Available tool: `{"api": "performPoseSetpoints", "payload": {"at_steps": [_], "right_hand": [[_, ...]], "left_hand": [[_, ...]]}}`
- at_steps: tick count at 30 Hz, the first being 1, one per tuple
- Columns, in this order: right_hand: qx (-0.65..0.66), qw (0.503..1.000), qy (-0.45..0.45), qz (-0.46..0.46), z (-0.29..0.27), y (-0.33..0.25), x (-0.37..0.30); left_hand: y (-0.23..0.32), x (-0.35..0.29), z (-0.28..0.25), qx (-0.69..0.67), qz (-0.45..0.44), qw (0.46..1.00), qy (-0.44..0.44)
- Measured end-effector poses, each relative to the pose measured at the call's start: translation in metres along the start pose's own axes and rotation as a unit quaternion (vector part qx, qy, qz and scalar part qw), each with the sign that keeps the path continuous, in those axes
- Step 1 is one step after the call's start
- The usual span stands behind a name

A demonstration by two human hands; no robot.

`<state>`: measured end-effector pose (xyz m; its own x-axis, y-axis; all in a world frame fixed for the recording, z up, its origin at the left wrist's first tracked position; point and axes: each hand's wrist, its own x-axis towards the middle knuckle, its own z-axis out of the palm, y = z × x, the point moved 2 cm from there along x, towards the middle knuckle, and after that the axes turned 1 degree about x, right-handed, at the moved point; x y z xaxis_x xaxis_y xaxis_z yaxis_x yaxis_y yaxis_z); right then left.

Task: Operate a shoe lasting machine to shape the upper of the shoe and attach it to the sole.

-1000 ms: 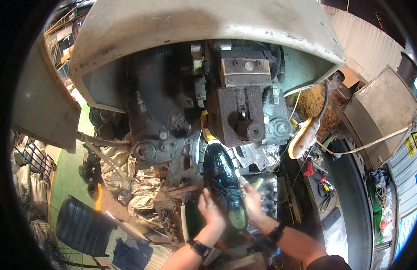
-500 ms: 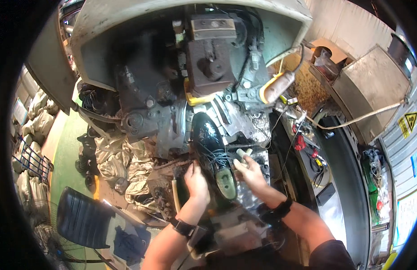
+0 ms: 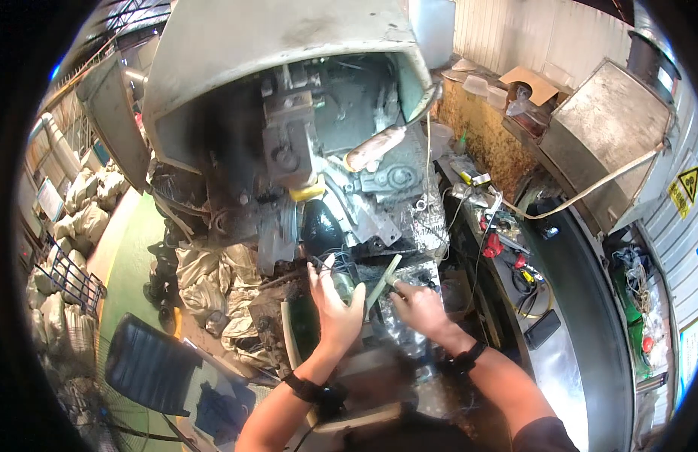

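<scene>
A glossy black lace-up shoe (image 3: 320, 229) sits toe-first in the shoe machine (image 3: 289, 151), with a greenish shoe last (image 3: 341, 283) at its heel end. My left hand (image 3: 338, 313) is at that heel end, thumb and fingers spread apart beside the last and laces. Whether its fingertips touch the shoe, I cannot tell. Closed around the lower end of a pale green stick (image 3: 384, 283), my right hand (image 3: 424, 310) is just right of the last. The stick leans up and to the right, its lower tip close to my left thumb.
Right of the machine runs a bench with red-handled tools (image 3: 492, 245) and a dark flat rectangular object (image 3: 543, 329), then a dark conveyor belt (image 3: 590, 301). Beige cloth bundles (image 3: 206, 279) lie left, near a black chair (image 3: 153, 365). A metal hood (image 3: 289, 38) overhangs the machine.
The view has tilted up and shifted. My left hand has moved in from the shoe's left side to its heel end. The pale stick in my right hand now shows at greater length.
</scene>
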<state>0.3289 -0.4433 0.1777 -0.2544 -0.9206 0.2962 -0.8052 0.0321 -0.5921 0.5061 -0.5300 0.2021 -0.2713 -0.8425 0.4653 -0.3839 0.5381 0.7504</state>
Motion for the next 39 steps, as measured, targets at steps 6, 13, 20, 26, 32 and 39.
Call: {"api": "performPoseSetpoints", "payload": {"at_steps": [6,13,20,26,32,39], "right_hand": [[0.038,0.997,0.066,0.005,0.008,0.01,-0.01],[0.035,0.997,0.072,-0.005,0.009,0.01,-0.011],[0.059,0.994,0.093,-0.017,0.009,0.01,-0.008],[0.047,0.996,0.075,-0.018,0.012,0.011,-0.01],[0.049,0.995,0.08,-0.028,0.011,0.014,-0.012],[0.049,0.994,0.089,-0.033,0.014,0.015,-0.011]], "left_hand": [[0.012,-0.002,0.007,0.05,0.019,0.998,-0.015],[0.004,-0.008,0.012,0.094,0.005,0.996,0.005],[0.007,0.0,0.011,0.082,0.036,0.996,0.01],[-0.004,-0.004,0.012,0.079,0.009,0.997,0.022],[0.005,-0.005,0.013,0.063,0.023,0.998,0.015],[0.005,-0.006,0.012,0.084,0.025,0.996,0.02]]}}
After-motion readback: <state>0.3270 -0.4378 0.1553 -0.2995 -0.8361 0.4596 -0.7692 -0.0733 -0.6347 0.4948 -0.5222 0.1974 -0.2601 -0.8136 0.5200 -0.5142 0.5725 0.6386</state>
